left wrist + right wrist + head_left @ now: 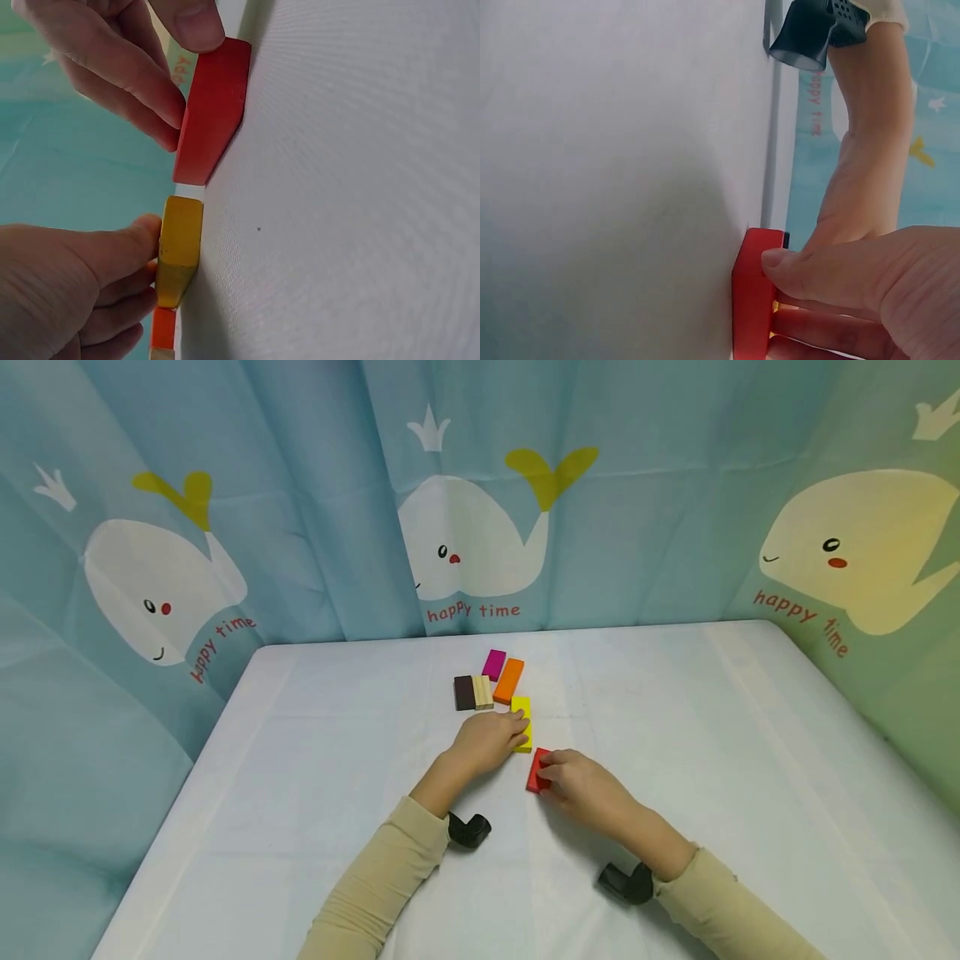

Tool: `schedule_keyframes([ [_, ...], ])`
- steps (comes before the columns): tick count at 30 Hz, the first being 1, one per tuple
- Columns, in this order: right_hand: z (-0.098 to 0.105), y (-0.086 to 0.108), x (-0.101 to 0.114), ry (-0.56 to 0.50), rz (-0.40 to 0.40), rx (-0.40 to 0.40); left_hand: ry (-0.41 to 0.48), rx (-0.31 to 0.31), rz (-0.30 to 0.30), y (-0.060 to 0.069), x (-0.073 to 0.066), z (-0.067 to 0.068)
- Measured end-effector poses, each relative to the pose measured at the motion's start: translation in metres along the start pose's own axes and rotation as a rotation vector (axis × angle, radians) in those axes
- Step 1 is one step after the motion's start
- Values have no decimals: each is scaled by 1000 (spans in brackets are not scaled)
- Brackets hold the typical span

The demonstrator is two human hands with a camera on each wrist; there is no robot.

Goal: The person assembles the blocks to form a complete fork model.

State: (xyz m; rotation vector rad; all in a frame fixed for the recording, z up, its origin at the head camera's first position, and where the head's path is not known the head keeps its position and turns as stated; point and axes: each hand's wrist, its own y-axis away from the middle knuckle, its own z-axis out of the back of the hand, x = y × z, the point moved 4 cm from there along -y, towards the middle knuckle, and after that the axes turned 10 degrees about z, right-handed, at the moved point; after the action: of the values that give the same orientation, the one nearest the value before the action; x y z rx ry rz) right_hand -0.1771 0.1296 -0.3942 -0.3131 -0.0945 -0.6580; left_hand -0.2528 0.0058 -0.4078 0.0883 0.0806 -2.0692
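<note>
My left hand [486, 740] grips a yellow block [521, 703] lying flat on the white table, its thumb and fingers at the block's edges. Nearer me and slightly to the right, a red block [533, 777] is held by my right hand [588, 787], with thumb and fingers on opposite sides. In the left wrist view a small gap separates the red block [216, 105] from the yellow block [180, 232]. Seen from the right wrist, my thumb lies on the red block [751, 300]; that block's lower end is cut off.
Beyond the yellow block lies an orange block [509, 681], with a magenta block [493, 664] behind it. A dark brown block [464, 692] and a pale wood-coloured block [483, 692] sit side by side at its left. Whale-printed curtains [637, 552] surround the white table [337, 735].
</note>
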Motion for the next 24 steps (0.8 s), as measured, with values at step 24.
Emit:
schedule_keyframes([
  [24, 0, -1, 17, -40, 88, 17, -65, -12, -3, 8, -6, 4],
])
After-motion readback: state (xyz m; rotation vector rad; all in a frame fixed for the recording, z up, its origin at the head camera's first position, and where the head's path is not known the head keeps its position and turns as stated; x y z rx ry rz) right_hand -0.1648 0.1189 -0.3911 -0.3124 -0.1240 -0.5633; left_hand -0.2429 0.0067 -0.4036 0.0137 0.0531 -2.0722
